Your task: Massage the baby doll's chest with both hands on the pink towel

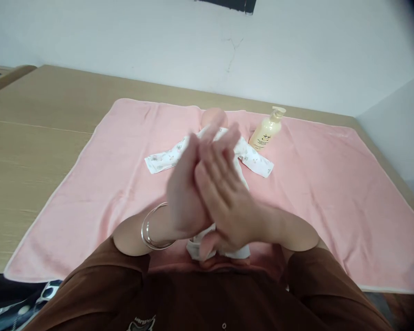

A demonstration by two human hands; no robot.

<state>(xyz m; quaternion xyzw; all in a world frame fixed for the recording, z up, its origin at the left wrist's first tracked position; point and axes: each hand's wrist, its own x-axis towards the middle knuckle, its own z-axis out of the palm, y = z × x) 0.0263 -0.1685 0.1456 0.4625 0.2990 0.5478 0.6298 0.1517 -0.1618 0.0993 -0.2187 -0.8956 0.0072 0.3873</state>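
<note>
My left hand (186,195), with thin silver bangles (148,232) at the wrist, lies palm to palm against my right hand (232,204). Both have their fingers stretched out, slightly blurred, and no object shows between them. Beneath and beyond them lies a baby doll (214,117) in a white printed bodysuit (257,161), its sleeves spread to the sides. My hands and forearms hide most of the doll's face and trunk. A cream-coloured pump bottle of lotion (265,133) stands, looking tilted, just right of the doll's head.
Under the doll a pink blanket (331,184) with a pale edge covers much of the wooden table (37,147). A white wall (141,46) rises behind the table, with a dark object (234,3) at the top of the view. Patterned fabric (31,303) shows at the lower left.
</note>
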